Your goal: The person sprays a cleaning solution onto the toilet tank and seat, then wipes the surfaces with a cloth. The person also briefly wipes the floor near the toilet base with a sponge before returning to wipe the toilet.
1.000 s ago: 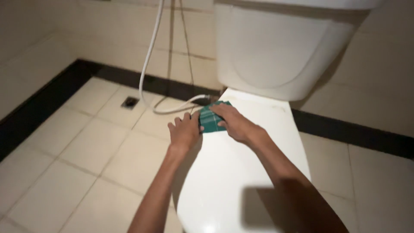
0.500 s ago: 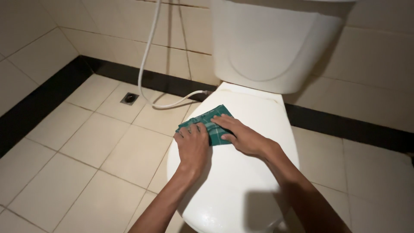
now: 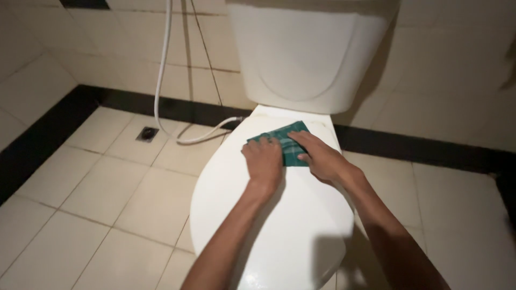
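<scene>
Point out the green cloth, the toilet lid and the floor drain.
green cloth [image 3: 287, 140]: head view, on its bare checked middle between the two hands.
toilet lid [image 3: 290, 225]: head view, on its bare white surface nearer the camera.
floor drain [image 3: 147, 133]: head view, on its grate.

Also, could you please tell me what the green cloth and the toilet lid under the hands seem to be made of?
Green cloth: probably woven fabric, matte, with a checked pattern and soft folds. Toilet lid: likely glossy white plastic, since it is smooth and shows light reflections, though the look leaves it open.

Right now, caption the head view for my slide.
Both hands, left and right, press a green cloth on a closed toilet lid.
</scene>
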